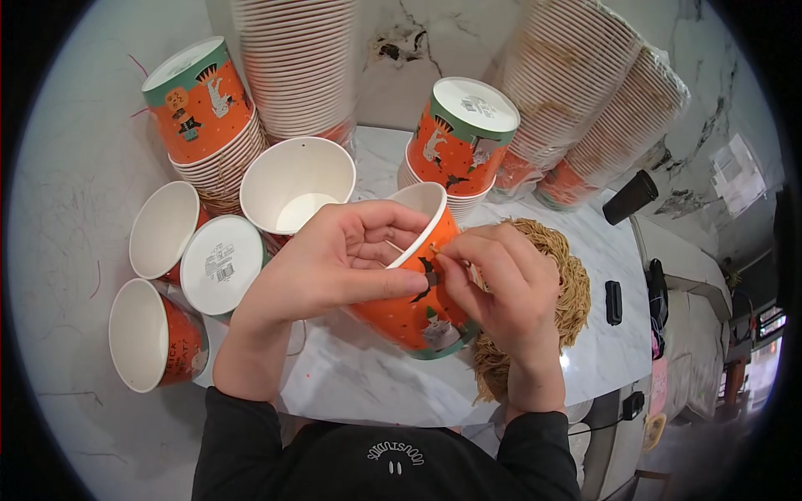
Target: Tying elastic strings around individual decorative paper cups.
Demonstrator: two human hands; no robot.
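My left hand (347, 259) is closed over the rim of an orange paper bucket (397, 317). Its fingers reach inside while the thumb presses the outer wall by a black bat print. The bucket tilts over the table, its green base toward me. At the rim's right side my right hand (505, 288) pinches thumb and forefinger together. A small tan tip, like cord, shows at those fingertips against the bucket wall; the rest of it is hidden. Below and beyond my right wrist lies a heap of tan cord (572, 284).
Upright white-lined bucket (299, 179) stands behind my left hand. Several more, including an upturned bucket (221, 263), crowd the left. Tall bucket stacks (296, 67) and wrapped stacks (576, 75) line the back. A black cup (631, 198) and small black object (614, 302) are right.
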